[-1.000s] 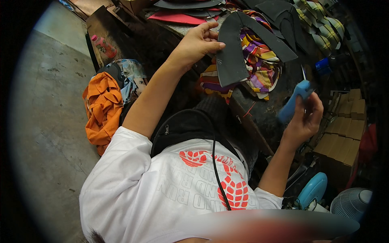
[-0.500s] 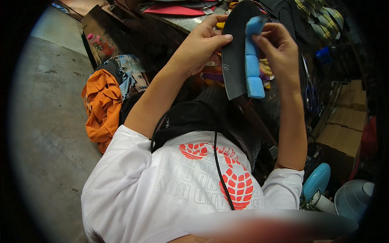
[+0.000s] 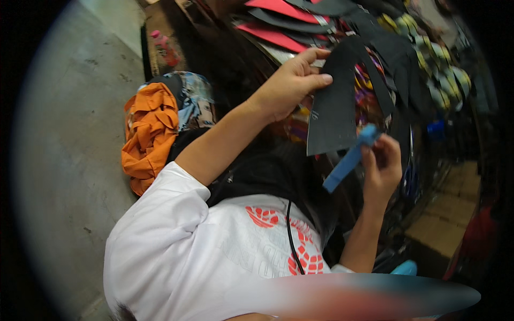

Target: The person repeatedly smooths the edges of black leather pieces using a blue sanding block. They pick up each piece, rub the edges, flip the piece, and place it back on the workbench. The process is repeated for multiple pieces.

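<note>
My left hand (image 3: 294, 85) pinches a dark grey crescent-shaped sheet (image 3: 334, 107), thumb on the face toward me and fingers behind it. The sheet looks like a cap brim piece, with a small pale mark near its edge. Below and right of it, my right hand (image 3: 384, 163) grips one end of a light blue foam strip (image 3: 344, 170) between thumb and fingers. The strip slants down to the left, and its upper part lies close to the sheet's lower right corner. Whether the two touch, I cannot tell.
Red and black curved pieces (image 3: 289, 24) lie on the worktable, with black pieces (image 3: 391, 67) and yellow-grey plaid pieces (image 3: 441, 69) at far right. Orange cloth (image 3: 147, 139) and a pink-capped bottle (image 3: 163, 48) are at left. Cardboard boxes (image 3: 444, 208) stand at right.
My right hand has drawn the foam strip down from alongside the sheet, and the strip now tilts. My left hand still holds the sheet. The whole view has shifted.
</note>
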Demonstrator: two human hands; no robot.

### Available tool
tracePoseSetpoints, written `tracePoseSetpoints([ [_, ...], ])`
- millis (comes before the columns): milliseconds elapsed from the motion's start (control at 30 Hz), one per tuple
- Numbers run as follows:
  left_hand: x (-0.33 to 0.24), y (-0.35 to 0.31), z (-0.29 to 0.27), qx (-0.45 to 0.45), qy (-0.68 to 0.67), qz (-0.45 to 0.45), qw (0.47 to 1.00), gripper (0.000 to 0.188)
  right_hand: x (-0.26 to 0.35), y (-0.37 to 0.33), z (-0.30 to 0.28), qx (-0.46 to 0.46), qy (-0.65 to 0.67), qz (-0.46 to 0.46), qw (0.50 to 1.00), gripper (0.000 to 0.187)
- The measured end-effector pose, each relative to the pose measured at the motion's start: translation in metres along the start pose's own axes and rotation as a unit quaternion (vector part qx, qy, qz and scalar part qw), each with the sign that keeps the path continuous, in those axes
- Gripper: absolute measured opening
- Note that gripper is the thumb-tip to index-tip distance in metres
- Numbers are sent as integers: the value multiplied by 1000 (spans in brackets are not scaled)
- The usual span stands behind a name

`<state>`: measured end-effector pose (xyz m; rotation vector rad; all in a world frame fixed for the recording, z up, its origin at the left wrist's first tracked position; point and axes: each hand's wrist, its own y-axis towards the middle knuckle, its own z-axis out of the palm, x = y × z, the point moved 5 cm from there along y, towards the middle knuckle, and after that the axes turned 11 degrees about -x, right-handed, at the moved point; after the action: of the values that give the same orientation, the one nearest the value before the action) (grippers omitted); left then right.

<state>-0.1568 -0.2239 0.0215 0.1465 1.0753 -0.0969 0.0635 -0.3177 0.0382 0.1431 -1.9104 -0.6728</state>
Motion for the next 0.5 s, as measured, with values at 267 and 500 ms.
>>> tracePoseSetpoints([
  [267,-127,7,-45,-269,367,385,803,27,-16,-11,-12,-91,29,1,995,26],
  [500,-198,32,-29,-278,366,606,650,29,-14,-11,-15,-105,7,-45,993,26],
])
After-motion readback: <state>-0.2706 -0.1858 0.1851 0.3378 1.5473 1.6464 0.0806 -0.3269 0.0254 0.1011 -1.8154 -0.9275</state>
